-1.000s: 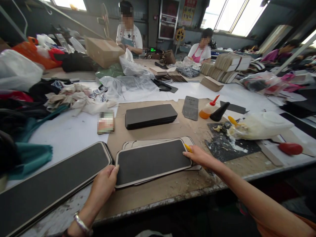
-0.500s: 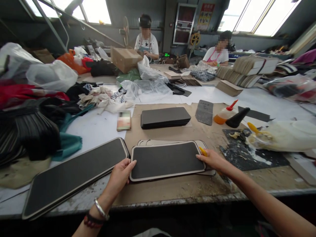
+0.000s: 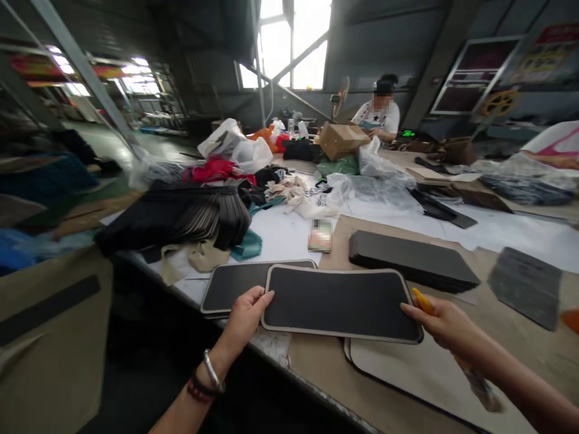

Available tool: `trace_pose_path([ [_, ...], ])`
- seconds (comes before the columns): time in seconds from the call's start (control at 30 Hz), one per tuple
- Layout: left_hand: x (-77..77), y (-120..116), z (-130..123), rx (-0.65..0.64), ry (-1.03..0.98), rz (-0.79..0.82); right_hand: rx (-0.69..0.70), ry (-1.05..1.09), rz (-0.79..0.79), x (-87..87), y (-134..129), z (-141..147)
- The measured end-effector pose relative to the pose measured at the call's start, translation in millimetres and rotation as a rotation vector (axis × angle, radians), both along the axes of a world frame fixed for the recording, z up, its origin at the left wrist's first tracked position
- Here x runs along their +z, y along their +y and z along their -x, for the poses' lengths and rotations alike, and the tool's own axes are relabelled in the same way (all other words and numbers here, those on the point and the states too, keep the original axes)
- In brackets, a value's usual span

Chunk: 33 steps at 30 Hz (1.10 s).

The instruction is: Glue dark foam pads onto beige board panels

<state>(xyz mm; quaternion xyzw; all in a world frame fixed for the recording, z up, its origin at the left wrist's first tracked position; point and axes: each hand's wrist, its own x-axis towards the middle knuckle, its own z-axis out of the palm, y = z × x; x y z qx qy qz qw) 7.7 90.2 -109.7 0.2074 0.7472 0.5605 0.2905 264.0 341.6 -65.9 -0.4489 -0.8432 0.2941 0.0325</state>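
Note:
A black rectangular panel [image 3: 339, 302] with a pale rim and rounded corners is held up between my hands, slightly tilted. My left hand [image 3: 246, 313] pinches its left end, thumb on top. At the right end, my right hand [image 3: 441, 322] grips the panel's edge and also keeps hold of a yellow-handled brush [image 3: 423, 301], whose dirty end hangs below the palm. Behind the held panel's left end lies a stack of similar rimmed panels [image 3: 230, 286], partly covered by it. Pale board pieces [image 3: 402, 367] lie below on brown paper.
A stack of plain black strips [image 3: 407, 256] lies behind the panel, beside a dark marked plate [image 3: 525, 286]. Bundled black pieces [image 3: 181, 214], cloth and plastic bags crowd the table's left and back. The table edge [image 3: 312, 386] runs diagonally below. A co-worker [image 3: 377, 114] sits beyond.
My view has turned to the left. Both hands have lifted the rimmed panel off the pale boards and carried it left, over the edge of the left-hand stack.

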Motion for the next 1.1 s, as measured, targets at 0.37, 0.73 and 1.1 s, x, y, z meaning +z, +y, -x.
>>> trace_pose_path([
  [0.37, -1.3, -65.2, 63.4, 0.248, 0.027, 0.081, 0.197, 0.08, 0.242, -11.1, -28.9, 133.5],
  [0.73, -5.0, -74.6, 88.9, 0.299, -0.015, 0.146, 0.179, -0.082, 0.221, -10.8, -41.0, 168.4],
  [1.1, -7.9, -88.1, 112.2, 0.22, 0.364, 0.618, 0.201, -0.189, 0.058, -11.8, -39.8, 176.2],
])
